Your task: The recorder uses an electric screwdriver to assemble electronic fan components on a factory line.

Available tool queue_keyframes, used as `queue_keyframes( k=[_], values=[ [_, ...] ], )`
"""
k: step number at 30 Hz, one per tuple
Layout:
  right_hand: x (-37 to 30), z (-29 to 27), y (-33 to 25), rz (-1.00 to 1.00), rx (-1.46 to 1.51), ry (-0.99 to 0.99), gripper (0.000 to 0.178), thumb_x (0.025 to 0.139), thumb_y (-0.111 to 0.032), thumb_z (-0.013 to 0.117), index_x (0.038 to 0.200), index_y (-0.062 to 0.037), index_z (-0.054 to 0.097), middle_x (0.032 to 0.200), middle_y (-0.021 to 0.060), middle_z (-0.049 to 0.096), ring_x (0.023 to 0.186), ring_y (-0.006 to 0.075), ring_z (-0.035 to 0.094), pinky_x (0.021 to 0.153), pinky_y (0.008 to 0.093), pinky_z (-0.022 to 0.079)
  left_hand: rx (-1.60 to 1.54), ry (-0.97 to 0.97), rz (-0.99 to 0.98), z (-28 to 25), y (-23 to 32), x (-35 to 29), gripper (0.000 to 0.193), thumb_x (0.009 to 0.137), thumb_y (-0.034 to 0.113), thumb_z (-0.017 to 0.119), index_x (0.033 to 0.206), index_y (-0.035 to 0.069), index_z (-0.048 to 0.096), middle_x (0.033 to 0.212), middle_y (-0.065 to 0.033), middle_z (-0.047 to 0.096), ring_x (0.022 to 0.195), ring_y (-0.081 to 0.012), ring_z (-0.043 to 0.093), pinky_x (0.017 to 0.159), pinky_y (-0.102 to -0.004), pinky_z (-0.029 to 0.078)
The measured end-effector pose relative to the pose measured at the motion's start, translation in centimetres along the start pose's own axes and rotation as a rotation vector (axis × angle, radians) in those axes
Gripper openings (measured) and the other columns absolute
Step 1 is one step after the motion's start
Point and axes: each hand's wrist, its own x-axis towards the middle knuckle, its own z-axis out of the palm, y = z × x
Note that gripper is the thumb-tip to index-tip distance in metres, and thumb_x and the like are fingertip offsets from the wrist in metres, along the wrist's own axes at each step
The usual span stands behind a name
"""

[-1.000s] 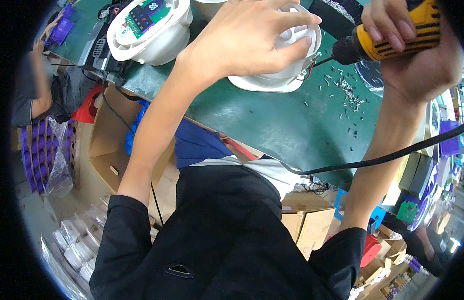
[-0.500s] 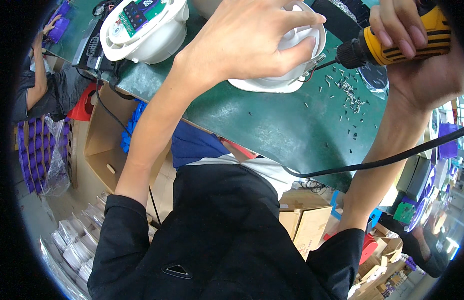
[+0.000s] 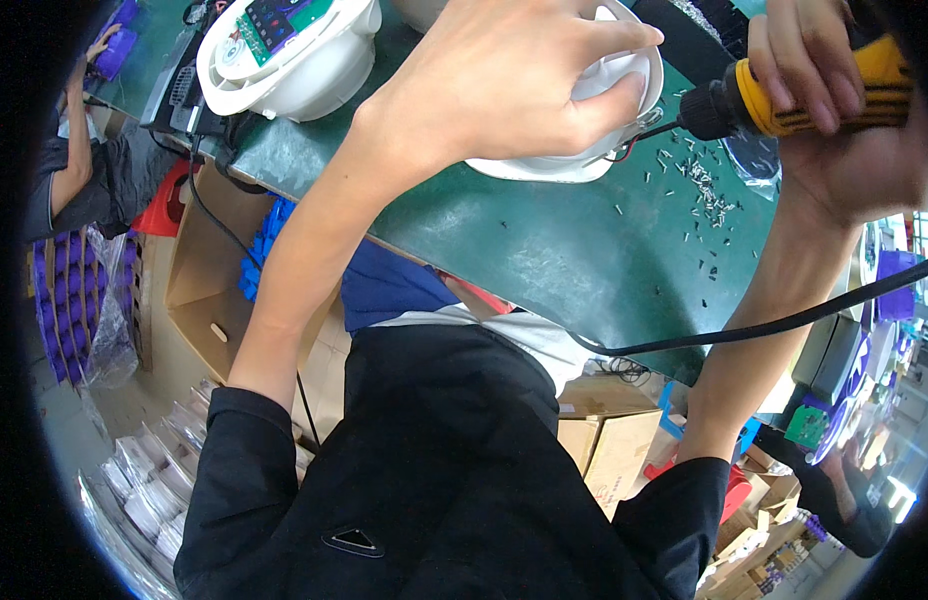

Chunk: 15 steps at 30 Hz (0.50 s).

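Note:
My left hand (image 3: 529, 80) grips a white rounded plastic housing (image 3: 549, 170) at the upper middle of the bench, with thumb and forefinger over its rim. Part of the housing is hidden under that hand. In my right hand (image 3: 849, 160) is a yellow and black power screwdriver (image 3: 769, 95), fingers wrapped round it. Its bit points left and reaches the housing's right edge, beside a small metal spring-like part (image 3: 649, 120) and thin red and black wires (image 3: 624, 150). Whether the bit sits on a screw is too small to tell.
Loose screws (image 3: 706, 185) lie scattered on the green bench (image 3: 544, 240). Another white housing with a circuit board (image 3: 284, 25) stands at the upper left. A black cable (image 3: 744, 330) crosses my right forearm. An open cardboard box (image 3: 199, 290) is below. Co-workers' arms (image 3: 79, 150) show at left.
The housing and my left hand have shifted slightly right. My right hand and the power screwdriver have moved a little right too, with the bit still at the housing's edge.

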Motion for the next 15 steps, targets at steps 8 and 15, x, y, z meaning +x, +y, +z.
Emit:
queue_keyframes(
  k=[8, 15],
  values=[
    [0.5, -2.1, 0.7, 0.023, 0.166, -0.180, 0.047, 0.108, -0.058, 0.041, 0.117, -0.0121, 0.044, 0.065, -0.0005, 0.053, 0.050, 0.0130, 0.058, 0.051, 0.0255, 0.051, 0.007, -0.002, 0.020, 0.4, -0.4, -0.1, 0.049, 0.092, 0.040, 0.062, 0.127, 0.007, 0.068, 0.126, -0.0204, 0.058, 0.120, -0.0364, 0.055, 0.102, -0.0482, 0.044],
    [1.7, -4.4, -0.1, 0.017, 0.186, -0.377, 0.047, 0.108, -0.059, 0.039, 0.120, -0.0141, 0.041, 0.070, 0.0002, 0.057, 0.055, 0.0149, 0.061, 0.057, 0.0273, 0.053, 0.004, -0.034, 0.001, 0.1, -0.1, 0.0, 0.050, 0.091, 0.040, 0.062, 0.128, 0.007, 0.068, 0.126, -0.0199, 0.059, 0.120, -0.0365, 0.054, 0.103, -0.0481, 0.043]
  ],
)
